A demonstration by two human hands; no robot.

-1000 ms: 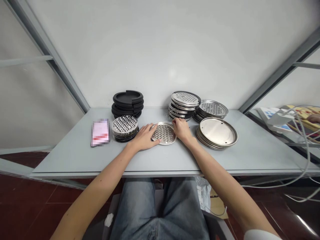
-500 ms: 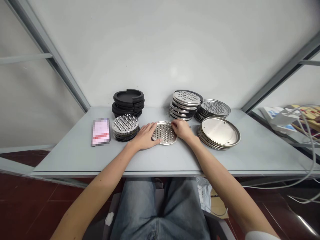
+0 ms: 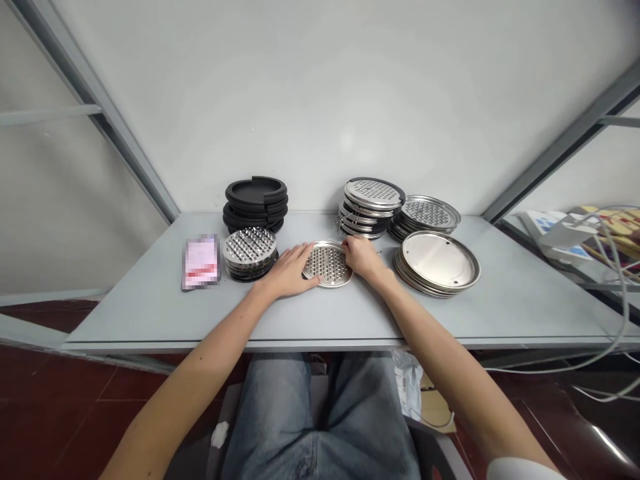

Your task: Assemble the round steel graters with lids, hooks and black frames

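A round metal grater plate lies on the table in front of me. My left hand spans its left side, thumb on the near rim and fingers along the far left edge, holding it. At the far right rim, my right hand is closed in a pinch; what sits between the fingertips is hidden. Just past that hand shows a small bit of metal, too small to name. Close to my left fingers stands a stack of coarse grater discs. Right of my right hand is a stack of shallow metal plates.
Black rings or bases are stacked at the back left. Grater plates with wire parts form a pile at the back centre, beside another grater stack. A blurred pink item lies left. White cables hang right.
Both hands stay at the grater plate with almost the same hold. The right fingers shift slightly at the rim. The view moves a little; the stacks stay in place.
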